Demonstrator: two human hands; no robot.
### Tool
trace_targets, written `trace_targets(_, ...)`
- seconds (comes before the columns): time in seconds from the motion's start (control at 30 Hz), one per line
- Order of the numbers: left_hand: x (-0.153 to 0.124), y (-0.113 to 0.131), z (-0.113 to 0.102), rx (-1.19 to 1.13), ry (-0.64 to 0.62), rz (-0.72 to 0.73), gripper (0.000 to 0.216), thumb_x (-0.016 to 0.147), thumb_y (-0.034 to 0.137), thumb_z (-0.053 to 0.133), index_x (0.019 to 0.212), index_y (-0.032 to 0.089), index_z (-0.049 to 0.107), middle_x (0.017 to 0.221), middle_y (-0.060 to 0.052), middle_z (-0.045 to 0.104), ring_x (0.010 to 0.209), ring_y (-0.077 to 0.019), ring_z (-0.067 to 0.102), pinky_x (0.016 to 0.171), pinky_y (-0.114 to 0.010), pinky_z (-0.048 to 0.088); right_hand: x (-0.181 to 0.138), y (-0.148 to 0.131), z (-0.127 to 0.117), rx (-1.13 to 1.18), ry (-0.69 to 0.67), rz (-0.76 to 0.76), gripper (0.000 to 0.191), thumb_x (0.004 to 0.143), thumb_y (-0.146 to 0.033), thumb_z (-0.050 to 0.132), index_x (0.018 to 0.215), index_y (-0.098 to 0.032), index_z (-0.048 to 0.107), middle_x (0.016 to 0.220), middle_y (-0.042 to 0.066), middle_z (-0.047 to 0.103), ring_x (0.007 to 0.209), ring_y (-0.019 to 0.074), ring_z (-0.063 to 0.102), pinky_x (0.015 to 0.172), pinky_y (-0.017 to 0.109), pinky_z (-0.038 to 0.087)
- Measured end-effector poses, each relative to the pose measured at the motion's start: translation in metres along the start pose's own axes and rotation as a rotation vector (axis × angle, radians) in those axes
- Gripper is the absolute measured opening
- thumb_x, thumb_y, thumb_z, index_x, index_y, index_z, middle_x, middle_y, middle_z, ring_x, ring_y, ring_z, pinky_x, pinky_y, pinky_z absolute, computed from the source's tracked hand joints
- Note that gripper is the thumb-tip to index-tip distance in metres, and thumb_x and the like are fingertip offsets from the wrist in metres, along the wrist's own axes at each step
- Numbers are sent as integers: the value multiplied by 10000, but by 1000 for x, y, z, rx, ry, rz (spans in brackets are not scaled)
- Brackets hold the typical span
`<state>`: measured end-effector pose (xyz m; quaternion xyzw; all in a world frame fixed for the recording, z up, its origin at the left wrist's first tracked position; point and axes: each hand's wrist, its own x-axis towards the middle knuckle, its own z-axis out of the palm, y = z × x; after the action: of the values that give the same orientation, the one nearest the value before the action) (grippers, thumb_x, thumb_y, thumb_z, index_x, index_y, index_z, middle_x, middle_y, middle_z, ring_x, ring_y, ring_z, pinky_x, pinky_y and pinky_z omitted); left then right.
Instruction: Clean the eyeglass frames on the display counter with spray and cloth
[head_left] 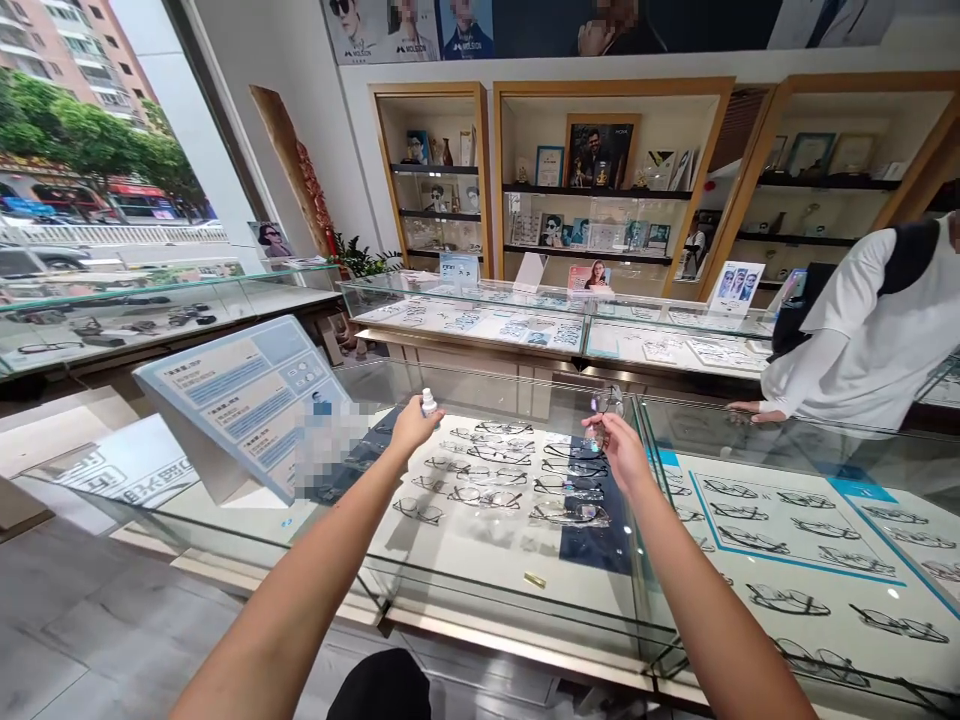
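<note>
Both my arms reach out over a glass display counter [525, 600] filled with rows of eyeglasses. My left hand [412, 425] is closed around a small white bottle [428, 402] whose cap sticks up above my fingers. My right hand [619, 445] is closed in a pinch on a pair of clear-lensed glasses [604, 410], held up above the counter glass. The two hands are level with each other, roughly a forearm's width apart.
A slanted information sign [247, 400] stands on the counter at the left. Another person in a white shirt [870, 330] leans on the counter at the right, one hand [750, 410] flat on the glass. More glass cases [555, 320] and wall shelves [600, 190] lie behind.
</note>
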<state>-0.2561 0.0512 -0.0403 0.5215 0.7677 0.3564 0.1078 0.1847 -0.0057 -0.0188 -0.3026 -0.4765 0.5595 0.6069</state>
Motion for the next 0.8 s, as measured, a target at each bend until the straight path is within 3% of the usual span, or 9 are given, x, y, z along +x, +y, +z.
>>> trace_targets(0.1,-1,1,3,-26,13,-6,248,850,398,637,1015,214,609,1079,-161,748,1073,-365,684,909,-434,497,1,-1,2,6,14,9,291,816,-534,787,880,-252,750,1005,48,791,816,205,641,732,329,472)
trace_targets(0.17,-2,8,4,-64,42,7,217,867,397,586,997,223,582,1043,-143,730,1036,-346,678,902,-439,502,2,-1,3,13,19,15,302,808,-542,790,885,-253,743,1011,43,794,811,205,641,714,323,461)
trace_targets(0.3,-17,55,10,-258,70,116,216,859,370,521,1038,249,525,1024,-57,668,954,-240,649,877,-374,533,4,1,5,22,6,15,304,821,-544,776,891,-251,740,1013,40,795,805,203,631,703,315,449)
trace_targets(0.4,-48,114,20,-711,-105,196,277,783,409,631,983,249,524,906,-7,586,824,-183,602,725,-295,540,4,1,6,31,-2,5,296,823,-540,778,879,-251,743,997,35,793,808,202,624,723,314,457)
trace_targets(0.47,-73,153,28,-924,-262,185,365,790,536,680,954,236,553,848,-8,563,765,-170,577,611,-249,484,5,1,5,23,-4,-3,299,818,-546,783,876,-255,748,998,32,792,819,204,623,737,315,464)
trace_targets(0.57,-107,198,41,-1116,-507,147,599,829,816,523,806,218,561,742,-21,534,646,-159,525,509,-247,417,6,1,4,-10,2,-2,326,810,-578,784,871,-260,749,1007,32,792,824,208,631,742,317,462)
trace_targets(0.67,-127,219,55,-1222,-648,128,679,811,883,483,701,215,542,649,-14,479,579,-149,476,464,-242,366,6,2,3,-36,-10,-3,316,835,-572,766,862,-258,751,1000,31,790,819,198,630,734,309,444)
trace_targets(0.8,-134,216,66,-1287,-767,70,657,830,834,481,651,206,551,610,-15,451,574,-155,465,472,-257,384,4,4,8,-44,-67,9,265,880,-515,739,864,-251,763,960,31,786,810,188,609,727,303,428)
